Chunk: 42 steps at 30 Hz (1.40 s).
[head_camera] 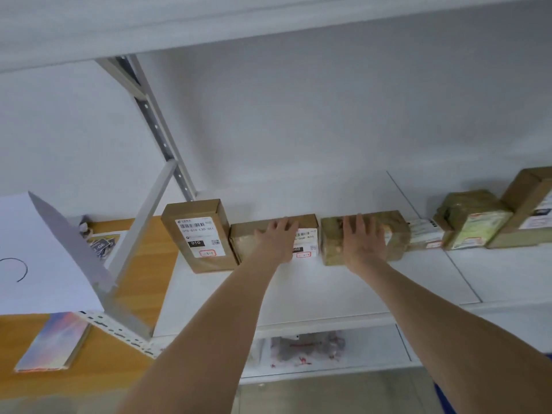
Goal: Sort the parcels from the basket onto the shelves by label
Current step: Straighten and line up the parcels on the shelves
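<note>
A row of parcels stands along the back of a white shelf (pixel 298 291). My left hand (pixel 276 239) lies flat with straight fingers on a brown taped box (pixel 242 240) that bears a white label. My right hand (pixel 363 239) rests flat on a tape-wrapped brown parcel (pixel 331 249) just to its right. At the left end stands a cardboard box (pixel 197 234) labelled 010. Further right sit a small white-labelled parcel (pixel 424 234), a greenish wrapped parcel (pixel 469 221) and a large cardboard box (pixel 528 210). The basket is out of view.
A grey metal upright (pixel 155 121) and a slanted brace (pixel 140 234) frame the shelf's left end. An orange table (pixel 98 366) to the left holds a white sheet (pixel 35 258) and a colourful booklet (pixel 53 342). A lower shelf holds bagged parcels (pixel 307 348).
</note>
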Each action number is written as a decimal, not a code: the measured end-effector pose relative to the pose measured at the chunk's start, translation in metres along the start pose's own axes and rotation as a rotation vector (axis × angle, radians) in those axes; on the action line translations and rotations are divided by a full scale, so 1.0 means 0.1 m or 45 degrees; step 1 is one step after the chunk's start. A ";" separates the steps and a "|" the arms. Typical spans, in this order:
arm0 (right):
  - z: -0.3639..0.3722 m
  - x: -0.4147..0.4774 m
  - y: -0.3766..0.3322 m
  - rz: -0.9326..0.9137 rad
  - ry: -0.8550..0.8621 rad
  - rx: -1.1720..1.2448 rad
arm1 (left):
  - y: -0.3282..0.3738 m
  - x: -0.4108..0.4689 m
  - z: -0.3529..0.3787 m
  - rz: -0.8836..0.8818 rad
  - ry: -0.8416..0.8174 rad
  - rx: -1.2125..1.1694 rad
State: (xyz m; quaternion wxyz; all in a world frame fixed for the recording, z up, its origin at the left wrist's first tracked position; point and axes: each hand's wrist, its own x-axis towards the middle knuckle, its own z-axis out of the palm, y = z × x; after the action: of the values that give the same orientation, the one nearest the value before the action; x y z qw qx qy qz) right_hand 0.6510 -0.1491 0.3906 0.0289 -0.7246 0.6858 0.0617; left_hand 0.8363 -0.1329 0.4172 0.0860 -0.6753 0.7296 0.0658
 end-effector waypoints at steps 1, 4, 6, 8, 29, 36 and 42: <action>0.02 0.02 -0.02 -0.009 -0.002 0.008 | 0.00 0.02 0.02 -0.010 -0.013 -0.028; 0.01 0.09 -0.12 -0.032 -0.004 0.053 | -0.04 0.07 0.04 -0.021 -0.034 -0.075; 0.00 0.13 -0.15 -0.034 -0.016 0.044 | -0.07 0.08 0.03 -0.011 -0.037 -0.091; 0.01 0.17 -0.16 -0.042 -0.016 0.030 | -0.08 0.08 0.02 -0.003 -0.030 -0.108; 0.30 0.19 1.19 0.265 -0.090 0.270 | 1.36 0.36 -0.01 0.199 0.006 -0.049; 0.25 0.27 1.13 0.224 -0.074 0.321 | 1.37 0.38 -0.08 0.187 -0.005 -0.135; 0.19 0.25 1.14 0.217 -0.092 0.332 | 1.38 0.36 -0.11 0.190 -0.024 -0.126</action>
State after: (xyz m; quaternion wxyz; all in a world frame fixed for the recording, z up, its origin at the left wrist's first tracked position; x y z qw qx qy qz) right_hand 0.5381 -0.1784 0.3731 0.1420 -0.6512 0.7455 0.0005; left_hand 0.6957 -0.1596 0.4177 0.0543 -0.6217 0.7729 0.1144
